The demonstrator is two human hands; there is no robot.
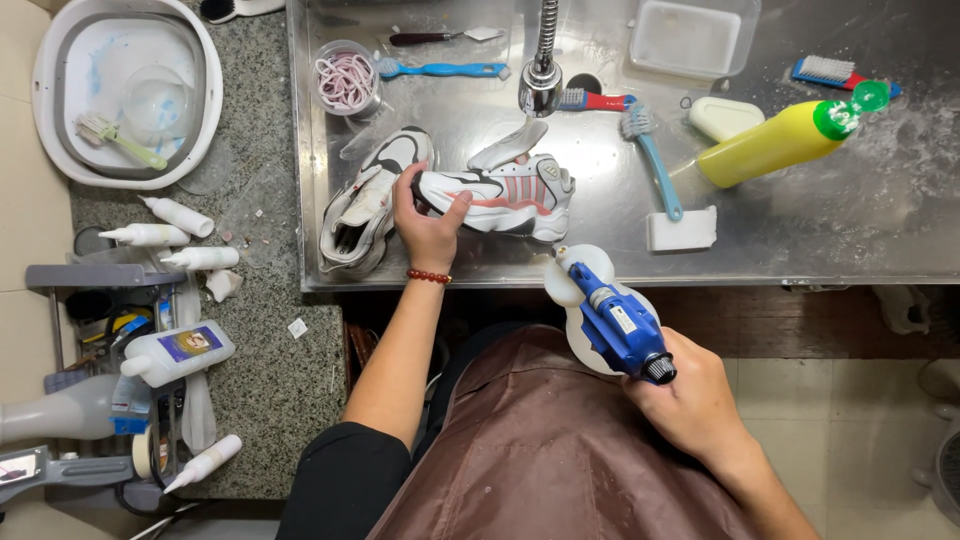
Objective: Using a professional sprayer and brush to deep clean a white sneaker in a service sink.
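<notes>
Left hand [428, 222] clasps the heel end of a white sneaker [497, 192] lying on its side in the steel sink [800, 230], beside a second sneaker [368, 200]. Right hand [690, 400] is closed around a blue spray bottle [612, 318], nozzle near the sink's front edge.

- Sink [800, 250]: brushed metal, showing wet, dull sheen.
- Sneaker [505, 195]: white mesh cloth with smooth synthetic panels, looking matt.
- Spray bottle [615, 325]: glossy blue plastic head, translucent body.
- Counter [265, 330]: speckled stone, looking rough.
- Apron [540, 450]: brown, smooth, showing slight sheen.
- Yellow bottle [770, 145]: glossy plastic.
</notes>
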